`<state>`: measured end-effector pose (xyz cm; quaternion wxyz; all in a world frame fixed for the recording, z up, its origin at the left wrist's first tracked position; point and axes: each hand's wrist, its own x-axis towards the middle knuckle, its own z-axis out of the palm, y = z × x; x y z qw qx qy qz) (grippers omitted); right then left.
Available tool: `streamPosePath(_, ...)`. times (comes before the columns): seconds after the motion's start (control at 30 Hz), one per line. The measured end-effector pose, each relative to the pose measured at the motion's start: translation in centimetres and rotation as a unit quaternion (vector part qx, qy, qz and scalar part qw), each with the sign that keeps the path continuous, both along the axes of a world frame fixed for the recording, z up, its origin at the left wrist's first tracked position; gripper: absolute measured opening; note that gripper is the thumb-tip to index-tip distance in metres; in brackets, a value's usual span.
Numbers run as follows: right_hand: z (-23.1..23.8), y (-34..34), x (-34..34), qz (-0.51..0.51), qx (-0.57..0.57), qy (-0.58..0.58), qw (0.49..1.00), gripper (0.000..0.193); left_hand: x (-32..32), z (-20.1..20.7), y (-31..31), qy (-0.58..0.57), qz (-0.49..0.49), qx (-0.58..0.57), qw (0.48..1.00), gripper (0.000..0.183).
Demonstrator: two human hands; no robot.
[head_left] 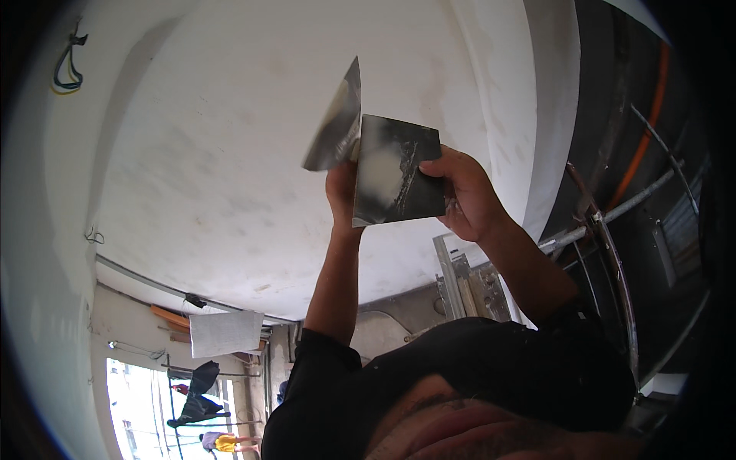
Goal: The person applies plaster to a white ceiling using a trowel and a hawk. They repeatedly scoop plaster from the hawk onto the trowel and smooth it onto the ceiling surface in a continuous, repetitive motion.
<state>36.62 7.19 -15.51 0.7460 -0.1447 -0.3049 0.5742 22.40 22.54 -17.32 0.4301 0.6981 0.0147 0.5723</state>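
Both my arms are raised in front of a white plastered surface. My left hand (341, 189) is closed on a putty knife (334, 132), whose broad, shiny steel blade points up; its fingers are partly hidden. Close beside it, my right hand (468, 188) grips a square steel plate (429, 201) by its right edge, thumb on the face and fingers behind. A pale smear of putty (383, 170) covers the middle of the plate, with a ragged ridge toward the thumb. The two tools nearly touch, their edges side by side.
The white surface (230, 138) carries grey patches. Looped wires (69, 70) hang at upper left. Metal scaffold poles (613, 268) stand at right. A pale board (226, 334) is at lower left, above a bright opening with dark cloth (201, 395) and a person (224, 442).
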Motion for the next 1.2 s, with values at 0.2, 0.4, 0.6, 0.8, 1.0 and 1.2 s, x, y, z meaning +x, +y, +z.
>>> streamPosePath(0.2,2.6,-0.3,-2.4,-0.023,0.030,-0.010,0.999,0.041,-4.3,5.0,-0.7,0.136,0.256,0.411,0.865,0.068)
streamPosePath(0.4,4.3,0.1,-1.9,-0.035,0.083,-0.016,0.996,0.045,-9.9,6.1,0.1,0.268,0.384,0.413,0.781,0.063)
streamPosePath(0.6,8.1,0.8,3.0,-0.145,0.217,-0.058,0.964,0.049,-18.3,9.4,1.9,-0.227,0.254,-0.077,0.937,0.049)
streamPosePath(0.8,14.9,2.5,7.0,-0.289,0.270,-0.093,0.914,0.041,-26.8,23.7,-3.0,-0.416,0.132,0.144,0.888,0.052)
streamPosePath(1.0,22.6,2.6,13.6,-0.641,0.285,-0.293,0.649,0.042,-23.4,33.9,-9.0,-0.424,0.162,0.251,0.855,0.058)
streamPosePath(1.2,31.3,2.5,15.2,-0.680,0.329,-0.276,0.594,0.038,-20.4,37.7,-10.6,-0.447,0.168,0.240,0.845,0.071)
